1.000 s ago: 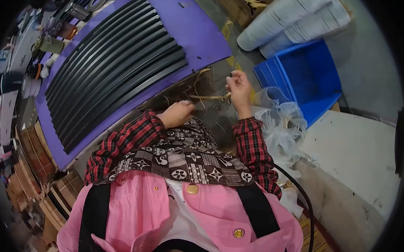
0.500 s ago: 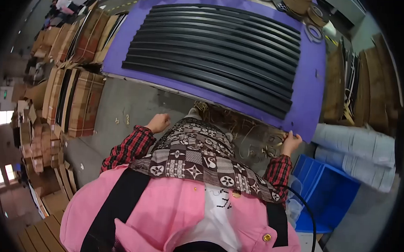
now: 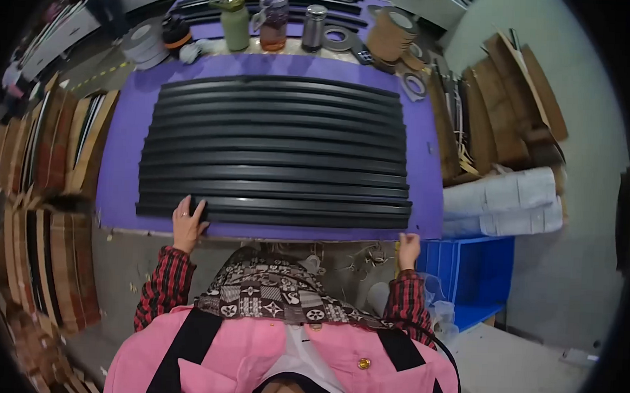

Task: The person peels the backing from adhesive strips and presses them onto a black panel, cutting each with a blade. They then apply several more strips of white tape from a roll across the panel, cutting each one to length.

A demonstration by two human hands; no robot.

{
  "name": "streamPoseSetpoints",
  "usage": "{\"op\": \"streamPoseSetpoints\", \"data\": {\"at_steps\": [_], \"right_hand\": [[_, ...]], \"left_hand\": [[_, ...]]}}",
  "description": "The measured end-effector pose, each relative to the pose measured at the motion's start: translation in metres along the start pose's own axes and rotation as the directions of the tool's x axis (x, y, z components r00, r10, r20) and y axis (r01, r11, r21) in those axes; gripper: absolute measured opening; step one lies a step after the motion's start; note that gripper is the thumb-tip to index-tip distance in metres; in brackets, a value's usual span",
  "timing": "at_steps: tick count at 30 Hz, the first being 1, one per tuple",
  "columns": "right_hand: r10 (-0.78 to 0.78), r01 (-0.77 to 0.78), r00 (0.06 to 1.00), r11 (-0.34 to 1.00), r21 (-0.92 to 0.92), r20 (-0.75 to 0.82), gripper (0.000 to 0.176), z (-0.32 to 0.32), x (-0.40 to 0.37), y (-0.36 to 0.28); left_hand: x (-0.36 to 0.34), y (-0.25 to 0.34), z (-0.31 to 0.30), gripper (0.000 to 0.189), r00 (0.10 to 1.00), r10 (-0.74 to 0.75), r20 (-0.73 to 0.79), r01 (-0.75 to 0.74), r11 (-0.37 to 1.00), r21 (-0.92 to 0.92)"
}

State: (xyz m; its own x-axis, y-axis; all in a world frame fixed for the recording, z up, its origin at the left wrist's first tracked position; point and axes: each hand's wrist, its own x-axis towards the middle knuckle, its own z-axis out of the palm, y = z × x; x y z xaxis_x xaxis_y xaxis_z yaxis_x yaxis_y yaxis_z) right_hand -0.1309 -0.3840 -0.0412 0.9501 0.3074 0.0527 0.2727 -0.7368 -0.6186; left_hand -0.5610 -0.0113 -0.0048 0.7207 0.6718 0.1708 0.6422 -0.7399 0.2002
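Long black ribbed strips (image 3: 274, 159) lie side by side across the purple tabletop (image 3: 424, 194). My left hand (image 3: 187, 226) reaches over the table's near edge, fingers spread, the tips on or right beside the nearest strip toward its left end. At the near right part of the table edge is my right hand (image 3: 409, 252), its fingers curled closed. A small yellowish bit shows beside those fingers, but what they hold, if anything, is hidden.
Behind the strips stand a green bottle (image 3: 234, 26), a clear bottle (image 3: 273, 22), a steel flask (image 3: 314, 28) and tape rolls (image 3: 392, 35). A blue bin (image 3: 490, 281) and white wrapped bundles (image 3: 504, 201) are at right. Cardboard-wrapped stacks (image 3: 73, 270) stand left.
My left hand has come up from beside my apron to the near strip, its fingers spreading. My right hand stays by the near right table edge. The view has shifted and now takes in the bottles.
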Motion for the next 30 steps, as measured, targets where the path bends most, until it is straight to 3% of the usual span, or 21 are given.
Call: {"op": "streamPoseSetpoints", "data": {"at_steps": [1,2,3,6,8,10,12,19,21,23,25,26,28,29,30], "right_hand": [[0.236,-0.33,0.913,0.907,0.263,0.333,0.02,0.014,-0.02,-0.03],[0.259,-0.551,0.79,0.696,0.459,0.555,0.02,0.032,-0.041,-0.061],[0.27,-0.62,0.742,0.623,0.477,0.613,0.023,0.048,-0.057,-0.084],[0.395,-0.633,0.774,0.457,0.625,0.495,0.022,0.091,-0.064,-0.111],[0.382,-0.591,0.807,0.545,0.594,0.451,0.02,0.099,-0.057,-0.121],[0.436,-0.607,0.794,0.518,0.603,0.425,0.019,0.102,-0.051,-0.123],[0.498,-0.683,0.73,0.557,0.472,0.468,0.019,0.099,-0.044,-0.127],[0.443,-0.642,0.745,0.682,0.352,0.499,0.024,0.089,-0.016,-0.148],[0.396,-0.589,0.696,0.792,0.161,0.599,0.03,0.082,0.0,-0.153],[0.396,-0.618,0.648,0.773,0.146,0.65,0.034,0.076,0.018,-0.144],[0.148,-0.316,0.473,0.949,0.01,0.868,0.032,0.047,0.044,-0.151],[0.007,-0.381,0.387,0.912,0.153,0.922,0.028,0.032,0.065,-0.157],[-0.145,-0.318,0.623,0.851,0.418,0.769,0.021,0.014,0.124,-0.175],[-0.248,-0.229,0.76,0.763,0.604,0.601,0.015,0.028,0.165,-0.168],[-0.268,0.072,0.908,0.856,0.511,0.321,0.016,0.048,0.212,-0.165]], "left_hand": [[0.001,-0.007,0.003,0.064,0.999,0.042,0.013,-0.042,0.999,-0.031],[0.003,-0.015,0.007,0.064,0.993,0.108,0.039,-0.107,0.994,-0.039],[0.004,-0.019,0.012,0.063,0.984,0.167,0.066,-0.164,0.985,-0.046],[0.004,-0.023,0.015,0.061,0.981,0.181,0.069,-0.175,0.981,-0.088],[0.005,-0.022,0.014,0.059,0.983,0.178,0.052,-0.172,0.979,-0.106],[0.007,-0.023,0.016,0.058,0.982,0.18,0.062,-0.174,0.98,-0.097],[0.009,-0.025,0.017,0.058,0.984,0.152,0.093,-0.143,0.984,-0.103],[0.033,-0.022,0.011,0.062,0.988,0.085,0.126,-0.071,0.991,-0.109],[0.041,-0.02,0.011,0.062,0.988,0.052,0.143,-0.039,0.995,-0.091],[0.044,-0.019,0.011,0.063,0.981,0.013,0.196,0.003,0.996,-0.086],[0.041,-0.014,0.012,0.068,0.983,-0.014,0.182,0.01,1.0,0.025],[0.043,-0.006,0.005,0.066,0.972,-0.046,0.229,0.029,0.997,0.078],[0.044,0.007,0.011,0.064,0.974,-0.063,0.219,0.034,0.99,0.135],[0.042,0.013,0.009,0.062,0.974,-0.08,0.213,0.039,0.981,0.191],[0.044,0.029,0.005,0.062,0.968,-0.111,0.223,0.063,0.976,0.209]]}}
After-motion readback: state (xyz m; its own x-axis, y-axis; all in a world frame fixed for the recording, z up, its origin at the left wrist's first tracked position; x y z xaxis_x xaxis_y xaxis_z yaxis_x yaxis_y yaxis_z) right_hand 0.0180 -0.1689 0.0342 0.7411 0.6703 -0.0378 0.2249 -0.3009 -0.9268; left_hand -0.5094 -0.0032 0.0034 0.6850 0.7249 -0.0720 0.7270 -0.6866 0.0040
